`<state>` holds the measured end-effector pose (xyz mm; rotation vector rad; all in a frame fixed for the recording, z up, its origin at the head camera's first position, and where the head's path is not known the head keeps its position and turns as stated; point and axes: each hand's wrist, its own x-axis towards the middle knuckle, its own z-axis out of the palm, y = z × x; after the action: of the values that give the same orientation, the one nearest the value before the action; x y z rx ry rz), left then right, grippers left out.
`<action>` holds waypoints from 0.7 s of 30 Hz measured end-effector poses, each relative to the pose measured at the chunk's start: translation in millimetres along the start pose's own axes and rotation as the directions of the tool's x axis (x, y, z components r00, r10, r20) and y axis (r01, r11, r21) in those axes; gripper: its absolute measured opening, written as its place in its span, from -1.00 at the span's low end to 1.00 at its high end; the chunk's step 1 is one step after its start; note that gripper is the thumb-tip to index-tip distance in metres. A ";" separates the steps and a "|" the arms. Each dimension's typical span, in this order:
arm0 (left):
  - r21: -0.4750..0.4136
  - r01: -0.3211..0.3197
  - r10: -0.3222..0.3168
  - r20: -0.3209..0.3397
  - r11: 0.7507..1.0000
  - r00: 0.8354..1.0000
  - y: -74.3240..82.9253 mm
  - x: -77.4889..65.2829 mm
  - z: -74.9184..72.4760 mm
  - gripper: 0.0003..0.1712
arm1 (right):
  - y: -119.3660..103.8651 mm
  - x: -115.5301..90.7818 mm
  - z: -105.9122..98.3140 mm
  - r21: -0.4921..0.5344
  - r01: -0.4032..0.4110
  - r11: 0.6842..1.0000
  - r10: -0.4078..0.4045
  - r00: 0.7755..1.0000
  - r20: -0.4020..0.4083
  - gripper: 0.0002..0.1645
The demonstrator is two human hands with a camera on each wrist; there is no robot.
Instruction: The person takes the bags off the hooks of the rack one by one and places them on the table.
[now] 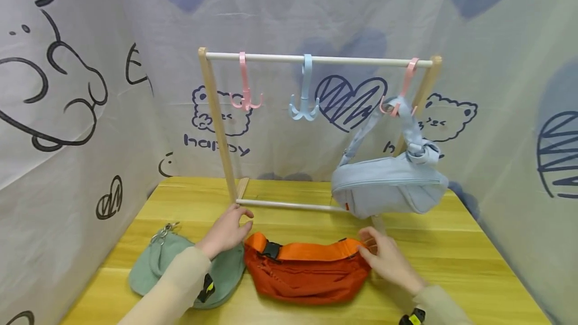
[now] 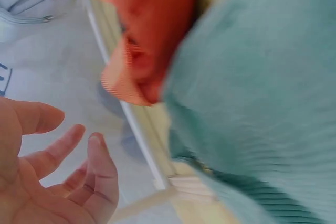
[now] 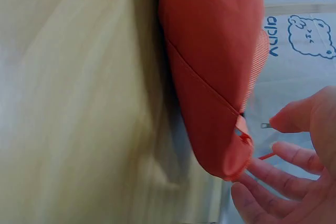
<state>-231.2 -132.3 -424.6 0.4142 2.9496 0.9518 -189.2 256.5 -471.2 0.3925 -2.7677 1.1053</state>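
An orange-red waist bag (image 1: 311, 282) lies on the table, its bright orange strap (image 1: 311, 252) and black buckle (image 1: 272, 250) along the top. My right hand (image 1: 387, 260) is at the bag's right end; in the right wrist view its fingertips (image 3: 257, 166) touch that end while the thumb stands apart. Beyond the bag's left end, my left hand (image 1: 228, 232) hovers with fingers loosely bent and nothing between them. Under the left forearm sits a sage-green bag (image 1: 228, 275) with metal rings (image 1: 161, 234), partly hidden by the sleeve.
Behind stands a rack with wooden posts and a white top bar (image 1: 352, 60). A pink hook (image 1: 246, 97) and a blue hook (image 1: 304, 104) hang from it. The right pink hook (image 1: 409, 74) carries a pale blue bag (image 1: 388, 184) by its strap. Printed cloth surrounds the wooden table (image 1: 451, 260).
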 end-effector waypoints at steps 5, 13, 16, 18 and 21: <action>0.006 -0.045 0.045 -0.033 0.999 0.998 20.8 18.6 -2.3 -0.71 | -3.2 0.4 -7.8 -0.117 0.144 0.983 -0.149 0.988 -0.041 -0.62; -0.061 -0.112 0.108 -0.059 0.992 0.992 64.7 46.1 -3.2 -0.71 | -14.0 5.7 -24.3 -0.374 0.316 0.872 -0.375 0.922 -0.094 -0.58; -0.084 -0.151 0.145 -0.072 0.985 0.987 84.2 54.7 -2.3 -0.69 | -21.4 10.2 -33.8 -0.424 0.356 0.833 -0.436 0.894 -0.105 -0.58; -0.102 -0.180 0.172 -0.081 0.978 0.982 97.0 60.4 -1.4 -0.67 | -27.0 13.9 -41.1 -0.440 0.375 0.816 -0.465 0.878 -0.112 -0.58; -0.140 -0.228 0.216 -0.101 0.963 0.971 114.7 69.8 1.0 -0.65 | -36.6 20.0 -53.2 -0.456 0.414 0.788 -0.519 0.844 -0.131 -0.59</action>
<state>-270.3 -24.5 -354.7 0.7287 2.9222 1.2355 -196.2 264.0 -404.4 0.7715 -2.3836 0.3996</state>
